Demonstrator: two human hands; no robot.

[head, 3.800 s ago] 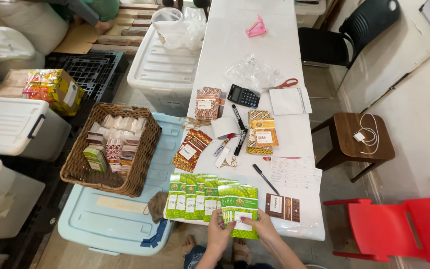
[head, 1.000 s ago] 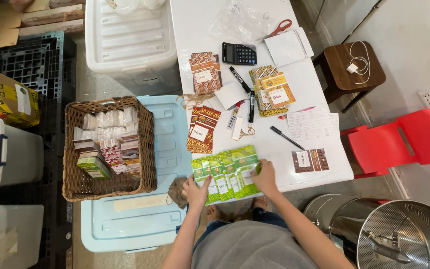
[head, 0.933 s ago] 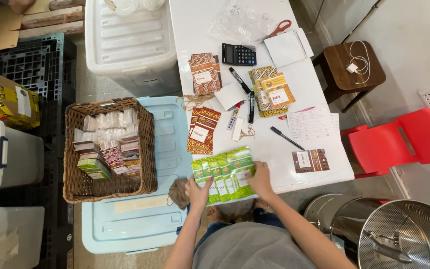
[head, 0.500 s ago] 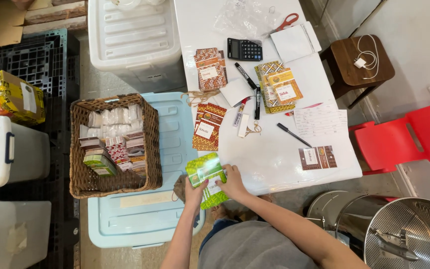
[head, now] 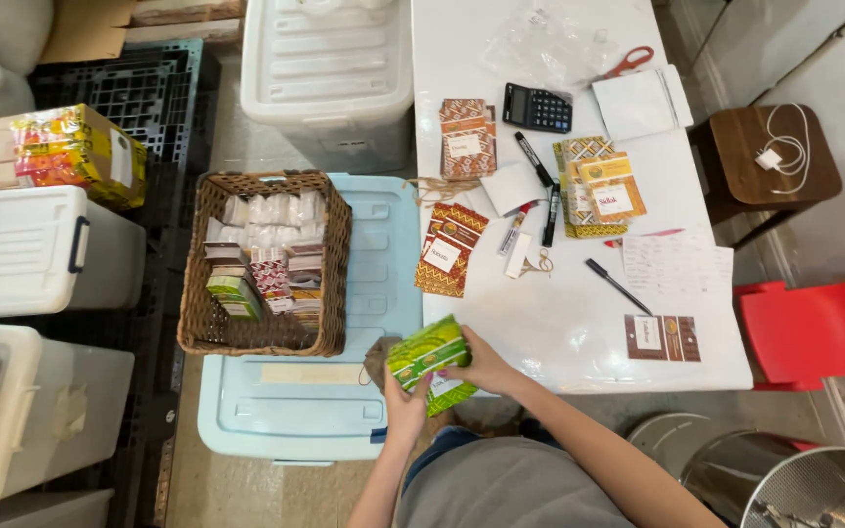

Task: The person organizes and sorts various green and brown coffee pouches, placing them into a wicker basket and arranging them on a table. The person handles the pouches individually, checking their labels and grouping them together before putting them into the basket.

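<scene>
Both hands meet at the near-left corner of the white table (head: pixel 579 323), seen from the head camera. Left hand (head: pixel 405 403) grips the lower end of a stack of green packets (head: pixel 429 360), fingers wrapped under it; right hand (head: pixel 486 364) closes over the stack's right side, thumb on top. The stack is tilted, gathered into one bundle, held just off the table edge above the pale blue bin lid (head: pixel 315 411).

Left of the hands a wicker basket (head: pixel 261 262) sits on that blue lid, filled with small packets in rows. On the table, well apart from the hands, lie orange patterned packets (head: pixel 447 249), a brown packet (head: pixel 664 337) near the right edge, a black pen (head: pixel 616 286), markers (head: pixel 538 186), a yellow-patterned pile (head: pixel 599 186), a calculator (head: pixel 537 108), and red-handled scissors (head: pixel 626 62). A red chair (head: pixel 814 328) stands right of the table, and a wooden stool (head: pixel 770 161) beyond it carries a white charger cable.
</scene>
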